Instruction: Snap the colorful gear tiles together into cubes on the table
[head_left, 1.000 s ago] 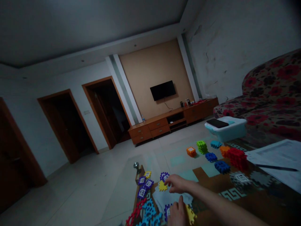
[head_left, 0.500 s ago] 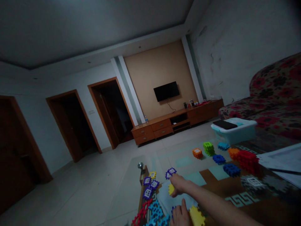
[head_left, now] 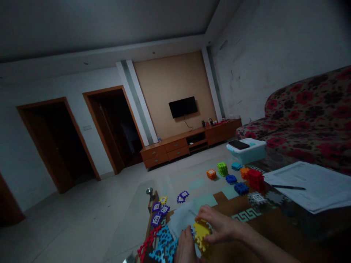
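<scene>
The right hand grasps a small stack of yellow toothed pieces, thumb on the near edge and fingers over the far edge. Just left of that grip the left hand lies with its fingers together; a bit of purple shows between it and the yellow, but I cannot tell whether this hand holds anything. Under and just beyond the grip is a pale sheet. Further left, past the left hand, light blue pieces and red pieces lie in loose, overlapping heaps, with purple window pieces and a single yellow piece beyond them; a purple pair lies ahead and to the left. Right of the grip and farther out, grey pieces, dark blue pieces, a red block, an orange block and a green stack stand gathered by colour. I judge the work partway along: those groups look done, the yellow is in hand, and the purple, light blue and red on the left look left to gather. Beyond the stacks is a lidded tub.
</scene>
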Action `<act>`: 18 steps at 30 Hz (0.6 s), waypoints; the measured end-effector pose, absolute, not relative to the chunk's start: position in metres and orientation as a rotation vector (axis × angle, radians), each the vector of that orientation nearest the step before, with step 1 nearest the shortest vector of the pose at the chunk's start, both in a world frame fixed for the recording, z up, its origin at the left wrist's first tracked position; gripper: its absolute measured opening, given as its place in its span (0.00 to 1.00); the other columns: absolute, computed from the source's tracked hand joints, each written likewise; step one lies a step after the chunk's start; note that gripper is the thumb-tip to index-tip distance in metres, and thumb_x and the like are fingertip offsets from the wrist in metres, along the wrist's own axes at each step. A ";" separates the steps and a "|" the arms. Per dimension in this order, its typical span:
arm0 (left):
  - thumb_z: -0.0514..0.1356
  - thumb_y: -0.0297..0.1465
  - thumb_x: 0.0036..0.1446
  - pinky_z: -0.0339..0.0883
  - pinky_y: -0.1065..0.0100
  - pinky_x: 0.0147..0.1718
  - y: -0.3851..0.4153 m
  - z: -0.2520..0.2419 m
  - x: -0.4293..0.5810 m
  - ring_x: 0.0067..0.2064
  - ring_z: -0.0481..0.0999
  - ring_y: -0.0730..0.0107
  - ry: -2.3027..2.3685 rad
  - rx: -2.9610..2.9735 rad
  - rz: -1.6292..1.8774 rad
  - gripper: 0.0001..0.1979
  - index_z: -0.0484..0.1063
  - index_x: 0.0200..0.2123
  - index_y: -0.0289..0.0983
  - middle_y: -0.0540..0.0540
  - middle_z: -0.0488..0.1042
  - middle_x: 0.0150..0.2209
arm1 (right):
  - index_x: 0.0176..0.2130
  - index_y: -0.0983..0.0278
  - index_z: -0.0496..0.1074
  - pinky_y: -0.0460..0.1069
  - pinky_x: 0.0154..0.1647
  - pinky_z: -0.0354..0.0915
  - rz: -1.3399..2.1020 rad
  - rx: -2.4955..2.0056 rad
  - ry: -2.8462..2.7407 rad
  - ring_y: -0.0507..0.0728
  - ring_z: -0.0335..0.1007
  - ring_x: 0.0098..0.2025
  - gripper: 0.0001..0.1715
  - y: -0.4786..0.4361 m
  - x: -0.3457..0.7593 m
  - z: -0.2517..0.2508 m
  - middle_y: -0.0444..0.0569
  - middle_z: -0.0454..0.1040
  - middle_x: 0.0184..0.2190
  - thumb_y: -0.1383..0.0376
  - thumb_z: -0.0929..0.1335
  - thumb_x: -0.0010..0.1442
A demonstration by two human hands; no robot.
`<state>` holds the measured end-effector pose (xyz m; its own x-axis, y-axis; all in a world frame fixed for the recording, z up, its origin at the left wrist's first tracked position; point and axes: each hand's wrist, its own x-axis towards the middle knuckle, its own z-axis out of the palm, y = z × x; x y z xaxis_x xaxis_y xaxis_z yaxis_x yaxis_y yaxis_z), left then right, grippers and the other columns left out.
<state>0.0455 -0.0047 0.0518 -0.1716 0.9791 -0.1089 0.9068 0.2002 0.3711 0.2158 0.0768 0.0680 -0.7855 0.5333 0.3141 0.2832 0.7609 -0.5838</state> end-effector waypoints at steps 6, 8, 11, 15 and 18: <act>0.65 0.23 0.33 0.53 0.61 0.62 0.005 0.057 0.055 0.66 0.54 0.52 2.121 1.793 0.299 0.54 0.47 0.65 0.27 0.32 0.56 0.65 | 0.52 0.61 0.70 0.56 0.56 0.59 0.740 -0.591 -2.559 0.64 0.62 0.52 0.36 0.078 0.214 0.059 0.52 0.68 0.49 0.62 0.74 0.42; 0.65 0.24 0.33 0.53 0.59 0.62 0.007 0.059 0.059 0.68 0.50 0.50 2.088 1.804 0.269 0.55 0.45 0.66 0.30 0.33 0.50 0.67 | 0.54 0.62 0.69 0.55 0.58 0.59 0.803 -0.617 -2.508 0.64 0.61 0.55 0.38 0.079 0.221 0.062 0.53 0.67 0.51 0.61 0.74 0.43; 0.66 0.24 0.31 0.53 0.61 0.62 0.010 0.057 0.066 0.68 0.49 0.49 2.084 1.840 0.263 0.55 0.47 0.66 0.32 0.34 0.46 0.68 | 0.56 0.64 0.68 0.54 0.58 0.58 0.866 -0.752 -2.382 0.63 0.62 0.56 0.35 0.075 0.239 0.065 0.56 0.67 0.53 0.61 0.72 0.48; 0.64 0.21 0.30 0.60 0.67 0.56 0.015 0.048 0.073 0.64 0.59 0.55 2.101 1.860 0.256 0.54 0.49 0.65 0.33 0.36 0.54 0.64 | 0.49 0.65 0.72 0.54 0.50 0.64 0.814 -1.013 -2.297 0.61 0.69 0.47 0.25 0.068 0.251 0.055 0.55 0.72 0.45 0.69 0.68 0.50; 0.61 0.18 0.33 0.63 0.69 0.52 0.018 0.043 0.074 0.59 0.65 0.59 2.107 1.858 0.210 0.50 0.49 0.64 0.33 0.37 0.61 0.59 | 0.42 0.65 0.75 0.54 0.46 0.66 0.916 -1.050 -2.110 0.61 0.71 0.42 0.17 0.072 0.251 0.054 0.52 0.75 0.38 0.70 0.67 0.50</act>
